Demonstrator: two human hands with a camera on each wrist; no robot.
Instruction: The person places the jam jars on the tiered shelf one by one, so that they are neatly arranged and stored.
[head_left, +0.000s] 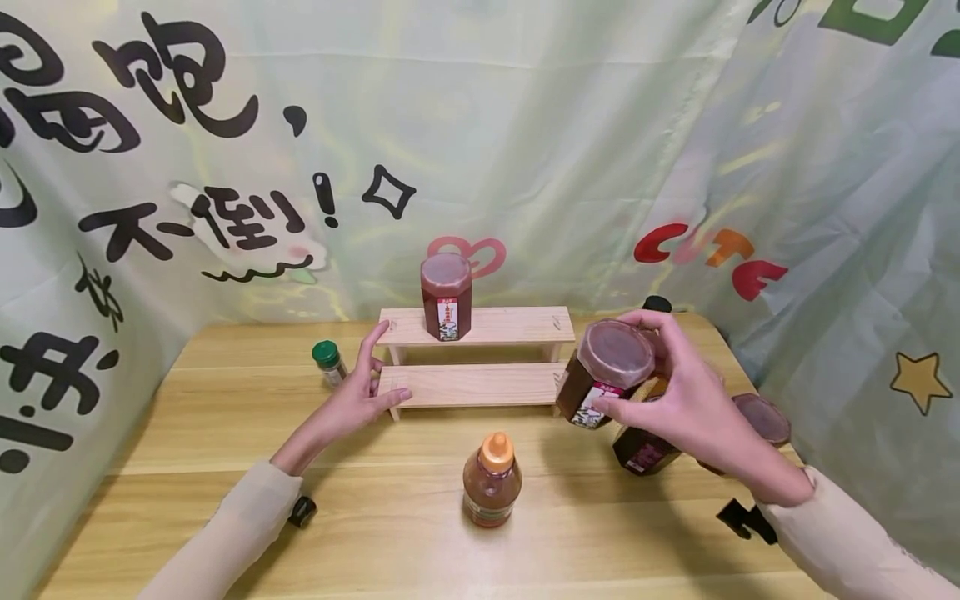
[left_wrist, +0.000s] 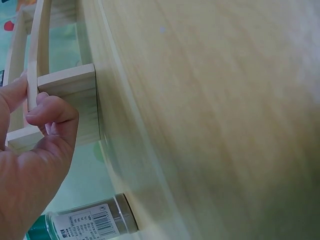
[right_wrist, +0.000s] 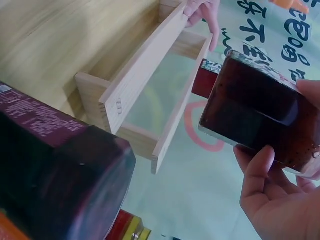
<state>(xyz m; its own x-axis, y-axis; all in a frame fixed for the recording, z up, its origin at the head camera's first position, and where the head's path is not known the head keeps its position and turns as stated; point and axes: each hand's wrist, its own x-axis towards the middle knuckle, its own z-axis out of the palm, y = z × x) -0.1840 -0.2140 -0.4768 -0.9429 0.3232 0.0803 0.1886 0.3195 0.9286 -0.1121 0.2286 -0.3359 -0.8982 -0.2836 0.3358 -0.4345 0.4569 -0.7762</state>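
A two-step wooden shelf (head_left: pixel 472 386) stands on the table. My left hand (head_left: pixel 367 396) grips its left end, with thumb and fingers around the lower plank's end in the left wrist view. My right hand (head_left: pixel 693 408) holds a dark red, many-sided jar (head_left: pixel 588 396) by its sides, tilted, off the shelf's right end. The right wrist view shows the dark side of this held jar (right_wrist: pixel 260 110), with fingers below it. A similar jar (head_left: pixel 447 304) with a white and red label stands on the upper step, left of its middle.
A squeeze bottle (head_left: pixel 492 487) with an orange cap stands in front of the shelf. A green-capped spice bottle (head_left: pixel 327 358) is left of it. Dark jars (head_left: pixel 647 450) and a black-capped bottle (head_left: pixel 657 304) stand at the right, partly behind my right hand. A printed cloth (head_left: pixel 555 150) hangs behind.
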